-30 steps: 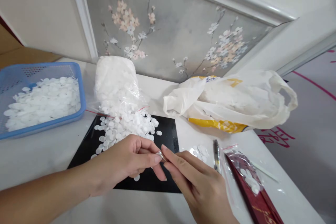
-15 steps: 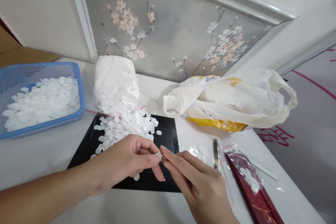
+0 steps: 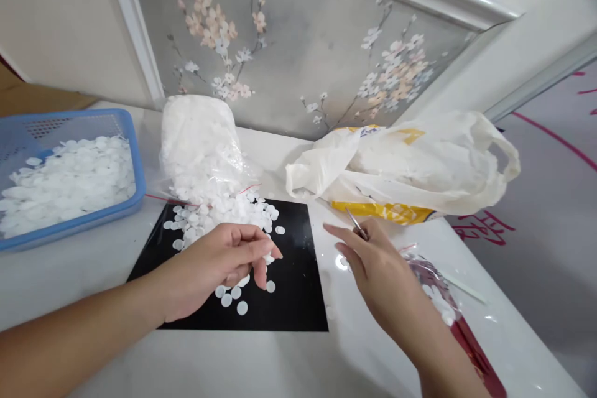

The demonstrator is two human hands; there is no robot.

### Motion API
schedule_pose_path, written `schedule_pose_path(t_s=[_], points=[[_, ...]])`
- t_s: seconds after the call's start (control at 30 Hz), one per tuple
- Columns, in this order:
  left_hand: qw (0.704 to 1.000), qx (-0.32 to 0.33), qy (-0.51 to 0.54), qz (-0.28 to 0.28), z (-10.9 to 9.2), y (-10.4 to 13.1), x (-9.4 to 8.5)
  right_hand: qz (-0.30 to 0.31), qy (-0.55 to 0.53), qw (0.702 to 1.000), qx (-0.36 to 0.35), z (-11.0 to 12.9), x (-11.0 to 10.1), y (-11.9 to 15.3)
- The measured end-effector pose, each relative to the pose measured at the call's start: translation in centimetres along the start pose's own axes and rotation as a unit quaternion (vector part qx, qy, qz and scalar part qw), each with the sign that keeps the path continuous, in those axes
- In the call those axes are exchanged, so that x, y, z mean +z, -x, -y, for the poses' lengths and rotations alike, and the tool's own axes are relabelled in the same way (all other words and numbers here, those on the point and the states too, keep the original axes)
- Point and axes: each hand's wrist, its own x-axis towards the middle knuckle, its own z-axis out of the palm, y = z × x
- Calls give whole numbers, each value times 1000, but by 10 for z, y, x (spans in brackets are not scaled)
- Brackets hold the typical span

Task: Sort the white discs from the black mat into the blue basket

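My left hand (image 3: 233, 255) hovers over the black mat (image 3: 298, 286), thumb and index finger pressed together; white discs show behind its fingertips, and what it pinches cannot be made out. A heap of white discs (image 3: 224, 208) covers the back of the mat, spilling from a clear bag (image 3: 200, 137). Several loose discs (image 3: 226, 300) lie below my left hand. To the right of the mat, my right hand (image 3: 364, 252) has a slim metal tool (image 3: 354, 221) in its curled fingers, with index finger and thumb apart.
A blue basket (image 3: 140, 168) of white discs stands at the left. White and yellow plastic bag (image 3: 410, 174) lies at the back right. Near my right forearm are a dark red packet (image 3: 476, 348) and a small clear bag of white pieces (image 3: 441, 305). A flowered panel (image 3: 298, 43) rises behind.
My hands have parted: the right moved right and away from the left, which moved slightly up and left. More loose discs show on the mat below my left hand.
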Motion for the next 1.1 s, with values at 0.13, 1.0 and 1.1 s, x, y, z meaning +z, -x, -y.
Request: schedule_pose_path(t_s=[0.13, 1.0, 1.1], points=[[999, 25, 27, -24, 1, -3, -3, 31, -35, 999, 16, 5, 2, 1], [819, 65, -569, 35, 22, 5, -3, 176, -290, 940, 38, 57, 42, 3], [810, 82, -580, 34, 31, 2, -4, 185, -332, 922, 71, 55, 36, 2]])
